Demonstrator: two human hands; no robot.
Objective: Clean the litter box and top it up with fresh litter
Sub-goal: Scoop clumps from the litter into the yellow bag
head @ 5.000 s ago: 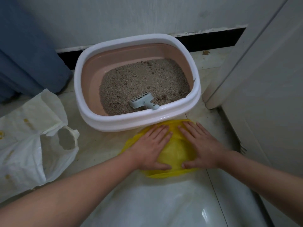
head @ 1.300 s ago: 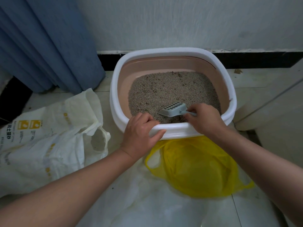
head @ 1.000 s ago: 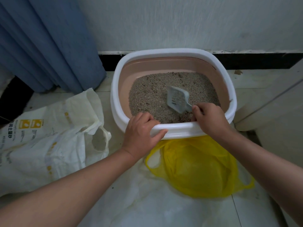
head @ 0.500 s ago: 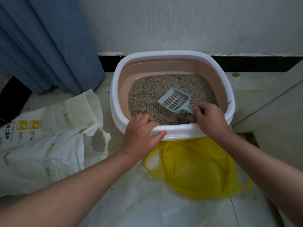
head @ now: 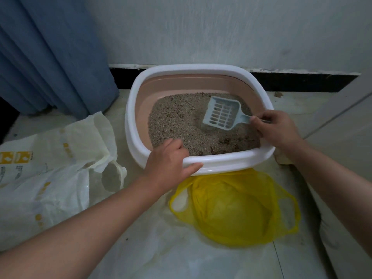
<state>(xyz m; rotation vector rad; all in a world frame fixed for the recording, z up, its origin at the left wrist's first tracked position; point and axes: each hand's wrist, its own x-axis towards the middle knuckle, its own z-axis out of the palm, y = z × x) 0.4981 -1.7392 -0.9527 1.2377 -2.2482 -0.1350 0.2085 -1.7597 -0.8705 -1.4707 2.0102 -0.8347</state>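
Observation:
A white-rimmed, pink-walled litter box (head: pixel 193 69) stands on the floor against the wall, holding grey-brown litter (head: pixel 181 121) with darker clumps near the front. My right hand (head: pixel 275 129) grips the handle of a pale blue slotted scoop (head: pixel 221 113), whose head lies on the litter at the right side. My left hand (head: pixel 171 164) grips the box's front rim, fingers curled inside, thumb outside. An open yellow plastic bag (head: pixel 233 210) lies on the floor just in front of the box.
A white litter sack (head: pixel 40 178) with yellow print lies at the left, its mouth open. A blue curtain (head: pixel 52 53) hangs at the back left. A white door or cabinet panel (head: pixel 346 125) stands close on the right. Clear plastic sheeting (head: pixel 153 248) covers the near floor.
My right hand has carried the scoop from the box's middle to the right side and turned it slots-up. My left hand stays on the front rim.

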